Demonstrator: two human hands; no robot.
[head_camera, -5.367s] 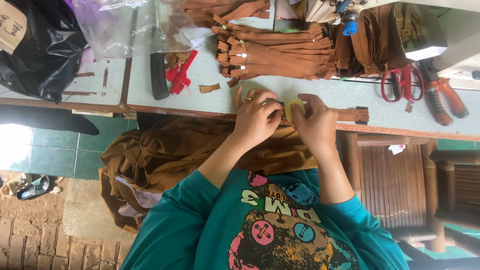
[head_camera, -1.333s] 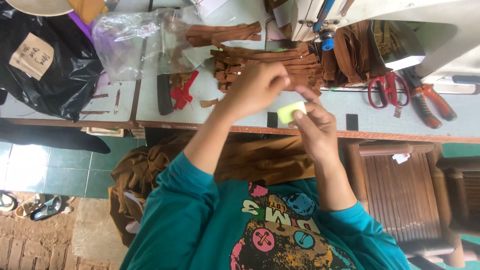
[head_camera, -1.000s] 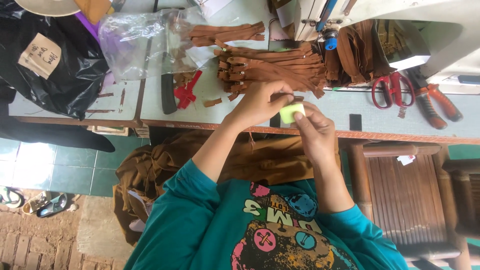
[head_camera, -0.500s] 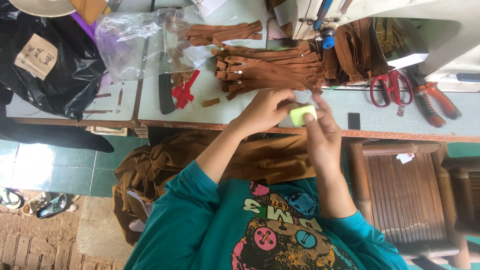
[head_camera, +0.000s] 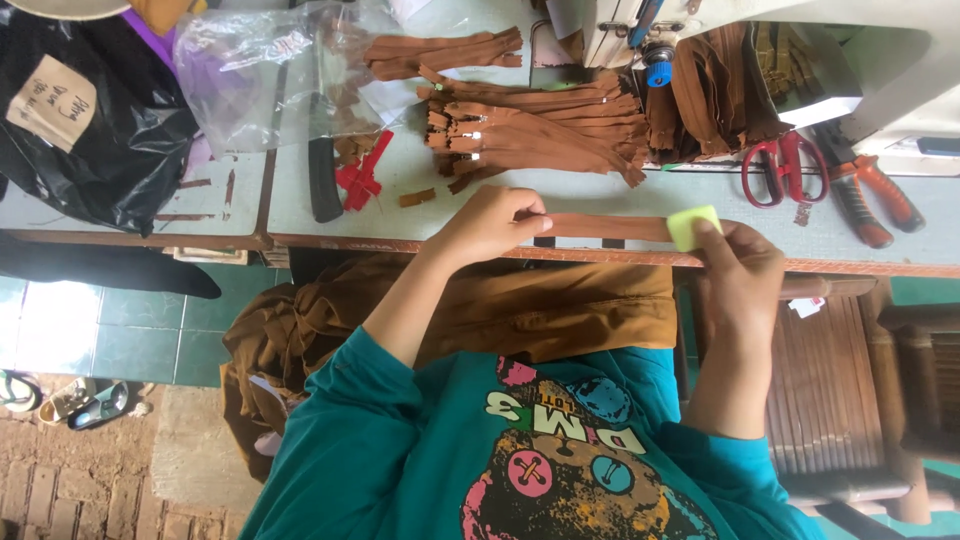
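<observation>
A brown zipper strip (head_camera: 605, 227) lies stretched along the near edge of the pale green table (head_camera: 500, 215). My left hand (head_camera: 488, 222) pins its left end down with the fingertips. My right hand (head_camera: 738, 270) holds a small yellow-green block (head_camera: 692, 226) pressed on the strip's right end. A pile of brown zippers (head_camera: 530, 125) lies just beyond the strip. Brown fabric (head_camera: 480, 315) rests on my lap under the table edge.
Red-handled scissors (head_camera: 775, 165) and red pliers (head_camera: 870, 195) lie at the right. A black-handled knife (head_camera: 322, 180) and red scraps (head_camera: 362, 175) sit left of the pile. A clear plastic bag (head_camera: 270, 75) and a black bag (head_camera: 85, 110) are far left. A wooden stool (head_camera: 850, 400) stands at my right.
My hands have spread apart. The right hand slid the yellow-green block to the right along the strip, which now lies pulled out flat; the left hand stayed on its left end.
</observation>
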